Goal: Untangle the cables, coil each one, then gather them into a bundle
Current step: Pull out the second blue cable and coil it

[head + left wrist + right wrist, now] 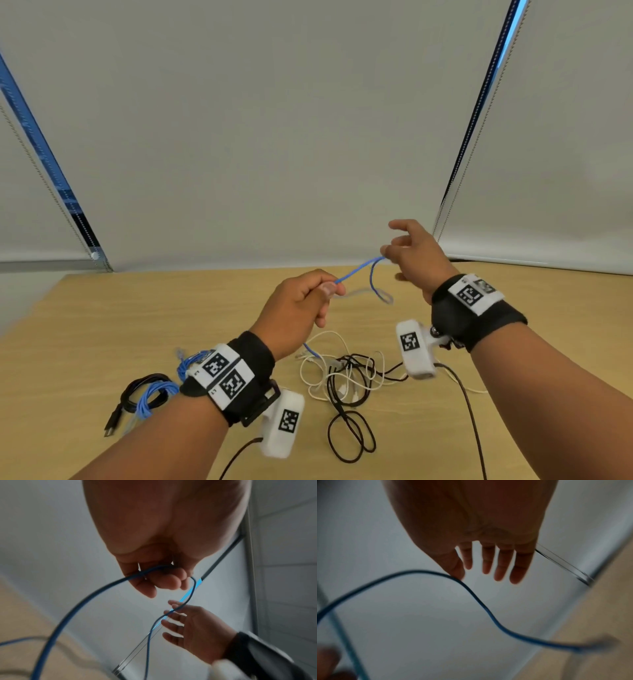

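Thin blue cable (356,271): pinched in curled left hand (294,313), draped over spread-fingered right hand (412,255), above light wooden tabletop (102,325); tangled white and black cords (342,373) below; grey roller blinds (257,137) behind

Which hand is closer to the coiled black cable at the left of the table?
The left hand. It grips the blue cable above the table, right of the coiled black cable. The right hand is farther right, fingers spread.
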### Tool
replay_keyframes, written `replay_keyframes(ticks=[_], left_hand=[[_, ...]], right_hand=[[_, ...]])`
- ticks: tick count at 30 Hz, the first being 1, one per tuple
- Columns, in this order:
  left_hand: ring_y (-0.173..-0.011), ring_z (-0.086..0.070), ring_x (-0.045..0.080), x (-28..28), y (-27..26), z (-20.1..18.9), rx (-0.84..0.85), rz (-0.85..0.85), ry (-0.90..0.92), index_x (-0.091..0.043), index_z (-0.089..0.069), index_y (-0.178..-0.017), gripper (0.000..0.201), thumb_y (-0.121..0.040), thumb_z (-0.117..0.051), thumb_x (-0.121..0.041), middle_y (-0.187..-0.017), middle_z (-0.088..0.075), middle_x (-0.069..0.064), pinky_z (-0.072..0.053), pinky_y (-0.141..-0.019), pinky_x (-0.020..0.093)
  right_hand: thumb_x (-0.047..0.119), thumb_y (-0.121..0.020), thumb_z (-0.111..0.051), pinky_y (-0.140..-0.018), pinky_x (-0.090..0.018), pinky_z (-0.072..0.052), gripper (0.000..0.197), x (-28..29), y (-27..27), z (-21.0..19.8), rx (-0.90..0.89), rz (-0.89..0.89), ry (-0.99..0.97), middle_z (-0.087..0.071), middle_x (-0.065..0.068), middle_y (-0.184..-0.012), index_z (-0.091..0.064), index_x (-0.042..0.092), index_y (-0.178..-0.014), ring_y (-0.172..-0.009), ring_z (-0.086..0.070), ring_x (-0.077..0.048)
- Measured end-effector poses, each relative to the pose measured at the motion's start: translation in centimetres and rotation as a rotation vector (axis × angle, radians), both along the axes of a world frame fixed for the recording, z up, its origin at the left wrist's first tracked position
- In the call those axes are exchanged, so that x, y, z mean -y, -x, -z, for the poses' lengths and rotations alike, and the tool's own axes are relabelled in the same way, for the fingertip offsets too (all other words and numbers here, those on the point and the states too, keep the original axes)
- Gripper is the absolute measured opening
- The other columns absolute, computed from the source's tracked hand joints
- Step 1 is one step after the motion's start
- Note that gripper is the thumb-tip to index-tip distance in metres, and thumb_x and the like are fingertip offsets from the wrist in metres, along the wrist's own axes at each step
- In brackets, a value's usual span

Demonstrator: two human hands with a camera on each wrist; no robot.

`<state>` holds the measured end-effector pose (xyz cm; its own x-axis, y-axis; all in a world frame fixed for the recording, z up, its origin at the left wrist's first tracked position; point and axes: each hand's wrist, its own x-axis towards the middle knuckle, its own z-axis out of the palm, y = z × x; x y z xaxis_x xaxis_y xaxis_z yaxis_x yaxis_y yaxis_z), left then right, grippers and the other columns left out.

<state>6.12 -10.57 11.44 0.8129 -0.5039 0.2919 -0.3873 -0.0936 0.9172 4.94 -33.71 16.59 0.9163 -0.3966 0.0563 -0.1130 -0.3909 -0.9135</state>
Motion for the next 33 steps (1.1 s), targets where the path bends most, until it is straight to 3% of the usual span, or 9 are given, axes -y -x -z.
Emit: replay_keyframes(ticks=[2,5,9,13,16,21,26,29,33], left_hand=[[-0.052,-0.05,0.01,0.0,-0.3,-0.8,-0.031,-0.013,0.008,-0.02,-0.073,-0.089,0.031,-0.104,-0.047,-0.012,-0.057,-0.049,-0.011,-0.05,-0.064,0.035],[-0.052,-0.046,0.012,0.0,-0.9,-1.8,-0.049,-0.024,0.01,-0.016,-0.07,-0.088,0.03,-0.105,-0.046,-0.012,-0.06,-0.046,-0.007,-0.05,-0.065,0.037],[-0.052,-0.045,0.012,-0.5,-1.9,-2.3,-0.078,-0.064,0.077,-0.018,-0.073,-0.09,0.03,-0.105,-0.047,-0.014,-0.059,-0.047,-0.007,-0.051,-0.064,0.034],[-0.059,-0.056,0.013,-1.5,-2.8,-1.9,-0.075,-0.078,0.058,-0.019,-0.078,-0.087,0.021,-0.099,-0.061,-0.019,-0.062,-0.06,-0.005,-0.053,-0.065,0.029],[-0.064,-0.062,0.016,-2.2,-3.2,-0.8,-0.128,-0.073,0.046,-0.012,-0.077,-0.088,0.015,-0.096,-0.065,-0.018,-0.069,-0.063,0.003,-0.057,-0.074,0.034],[-0.067,-0.064,0.017,-2.1,-2.7,0.2,-0.178,-0.075,0.05,-0.014,-0.079,-0.092,0.013,-0.096,-0.067,-0.016,-0.073,-0.066,0.008,-0.059,-0.076,0.034],[-0.06,-0.062,0.012,-0.5,-1.7,-0.7,-0.045,-0.065,-0.048,-0.016,-0.078,-0.096,0.012,-0.096,-0.066,-0.02,-0.072,-0.065,0.004,-0.054,-0.069,0.033],[-0.058,-0.061,0.011,-0.1,-1.9,-1.3,-0.019,-0.097,-0.027,-0.015,-0.077,-0.095,0.012,-0.096,-0.065,-0.017,-0.069,-0.063,0.002,-0.053,-0.064,0.032],[-0.057,-0.062,0.013,-0.6,-2.5,-0.8,-0.093,-0.137,0.023,-0.009,-0.075,-0.089,0.01,-0.094,-0.068,-0.015,-0.063,-0.061,0.001,-0.054,-0.066,0.029]], right_hand=[[0.025,-0.101,-0.056,-0.101,-0.035,-0.048,0.03,-0.9,0.5,-0.2,0.196,-0.126,0.255,-0.059,0.003,-0.13,-0.062,0.028,-0.129,-0.117,-0.06,-0.015],[0.043,-0.102,-0.044,-0.098,-0.021,-0.045,0.034,-2.5,1.7,-1.6,0.281,-0.44,0.301,-0.071,0.015,-0.115,-0.073,0.027,-0.112,-0.114,-0.062,-0.003],[0.043,-0.102,-0.042,-0.082,-0.03,-0.054,0.043,-2.6,2.8,-2.5,0.232,-0.601,0.105,-0.066,0.003,-0.067,-0.071,0.012,-0.091,-0.074,-0.071,-0.02],[0.029,-0.102,-0.048,-0.078,-0.043,-0.058,0.034,-2.3,2.8,-2.8,0.28,-0.519,-0.048,-0.049,0.012,-0.055,-0.064,0.009,-0.08,-0.053,-0.049,-0.013],[0.03,-0.102,-0.052,-0.075,-0.04,-0.055,0.034,-1.5,2.5,-3.4,0.295,-0.377,-0.158,-0.048,0.001,-0.059,-0.068,0.012,-0.079,-0.061,-0.054,-0.02],[0.019,-0.097,-0.061,-0.094,-0.029,-0.047,0.019,-1.0,2.2,-3.5,0.205,-0.171,0.369,-0.067,0.002,-0.112,-0.071,0.027,-0.111,-0.104,-0.064,-0.01],[0.04,-0.096,-0.061,-0.101,-0.028,-0.043,0.035,-5.3,3.0,-2.3,0.15,-0.452,0.669,-0.067,0.011,-0.124,-0.063,0.029,-0.13,-0.115,-0.059,-0.005],[0.04,-0.098,-0.058,-0.078,-0.032,-0.052,0.027,-6.2,2.8,-1.6,0.024,-0.476,0.601,-0.071,0.008,-0.091,-0.065,0.026,-0.12,-0.082,-0.068,-0.009],[0.029,-0.1,-0.057,-0.061,-0.025,-0.035,0.015,-5.1,2.4,-2.4,0.079,-0.391,0.693,-0.054,0.014,-0.065,-0.07,0.021,-0.096,-0.063,-0.049,-0.001]])
